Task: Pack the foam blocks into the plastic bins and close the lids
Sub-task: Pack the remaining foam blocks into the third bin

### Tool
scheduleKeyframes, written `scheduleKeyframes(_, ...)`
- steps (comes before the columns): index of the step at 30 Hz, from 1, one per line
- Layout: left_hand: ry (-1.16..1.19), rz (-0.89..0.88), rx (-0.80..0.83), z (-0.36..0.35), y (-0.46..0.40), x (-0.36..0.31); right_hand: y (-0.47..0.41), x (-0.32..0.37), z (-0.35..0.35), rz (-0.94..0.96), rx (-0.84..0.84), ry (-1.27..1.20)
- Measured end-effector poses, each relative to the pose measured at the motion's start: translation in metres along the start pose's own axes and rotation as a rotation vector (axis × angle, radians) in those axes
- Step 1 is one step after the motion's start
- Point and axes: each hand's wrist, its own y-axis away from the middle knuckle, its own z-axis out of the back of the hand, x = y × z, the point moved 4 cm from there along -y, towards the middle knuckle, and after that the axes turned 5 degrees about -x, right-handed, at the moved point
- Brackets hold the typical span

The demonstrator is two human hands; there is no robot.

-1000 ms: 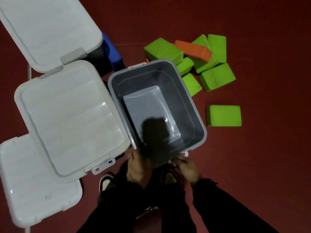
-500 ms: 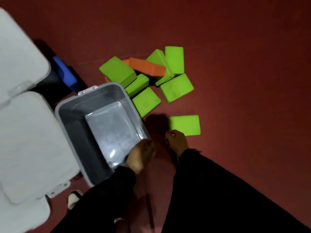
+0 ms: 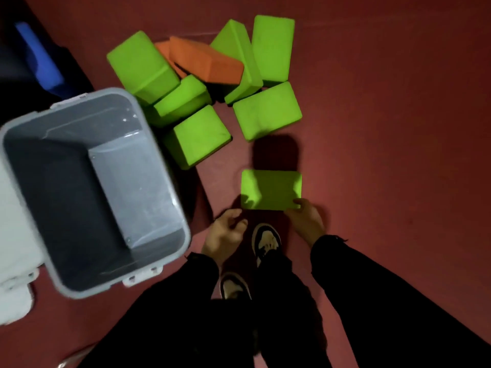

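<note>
Foam blocks lie on the red floor (image 3: pixel 398 128) to the right of our grey bin (image 3: pixel 32 208), which stands open with nothing inside. Most sit in a heap beyond the bin's far right corner: several green blocks (image 3: pixel 267 111) and an orange block (image 3: pixel 207 62) propped across them, with the nearest one touching or almost touching the bin wall. One green block (image 3: pixel 271 189) lies flat by itself, apart from the heap and just beyond our shoes (image 3: pixel 265 239).

Half a second ago our left hand (image 3: pixel 223 235) rested on the bin's near rim; now it is off the bin and hovers by the lone block's near left corner, fingers loosely curled and holding nothing. Our right hand (image 3: pixel 305 221), then just short of the block, now has its thumb on the near right corner of the top face; we cannot tell whether the other fingers are under the edge. The view has also swung right, so the white lids (image 3: pixel 13 261) show only at the left edge.
</note>
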Motion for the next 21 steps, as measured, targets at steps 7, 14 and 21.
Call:
scheduleKeyframes(7, -0.101, -0.079, -0.085, -0.079, -0.139, 0.039, -0.150, -0.058, -0.021, 0.085, -0.114, -0.008)
scheduleKeyframes(14, 0.145, 0.123, -0.076, -0.113, -0.228, 0.102, -0.187, -0.082, -0.054, 0.088, -0.044, -0.262)
scheduleKeyframes(21, 0.439, -0.139, -0.376, -0.048, -0.181, 0.024, -0.105, 0.049, -0.014, 0.629, -0.264, -0.546)
